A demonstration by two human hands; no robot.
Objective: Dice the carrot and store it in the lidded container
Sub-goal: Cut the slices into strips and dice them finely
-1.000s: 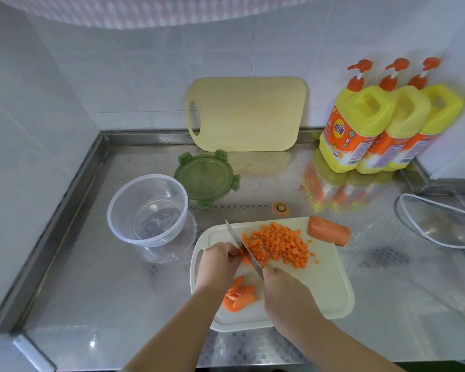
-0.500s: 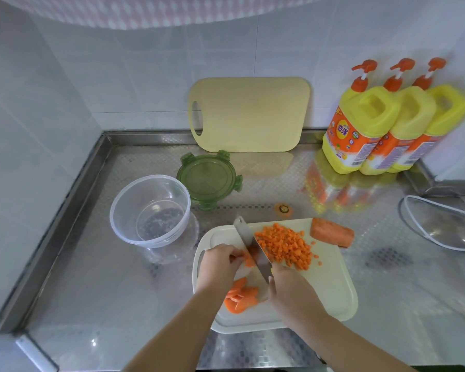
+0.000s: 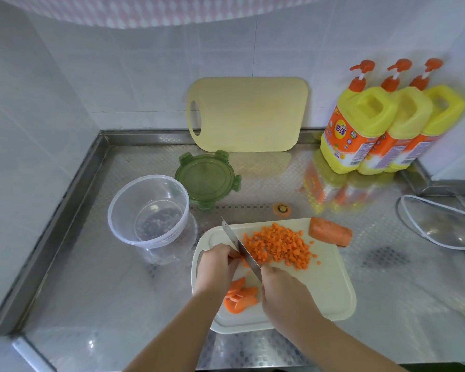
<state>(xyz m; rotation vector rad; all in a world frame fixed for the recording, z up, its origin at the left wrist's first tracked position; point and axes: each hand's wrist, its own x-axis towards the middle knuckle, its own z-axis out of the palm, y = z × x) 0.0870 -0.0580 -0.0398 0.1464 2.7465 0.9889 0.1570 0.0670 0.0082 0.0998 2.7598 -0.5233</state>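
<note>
Carrot chunk (image 3: 330, 233) at board (image 3: 333, 291) edge (far)

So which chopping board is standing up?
The yellow board, leaning upright against the back wall behind the green lid. The white board lies flat on the counter, with the diced carrot on it.

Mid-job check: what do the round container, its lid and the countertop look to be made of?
Container: clear glossy plastic, probably; what lies beneath shows through its wall. Lid: translucent green plastic, with four moulded clip tabs. Countertop: likely stainless steel, shiny with an embossed dot pattern; it mirrors the yellow bottles.
</note>
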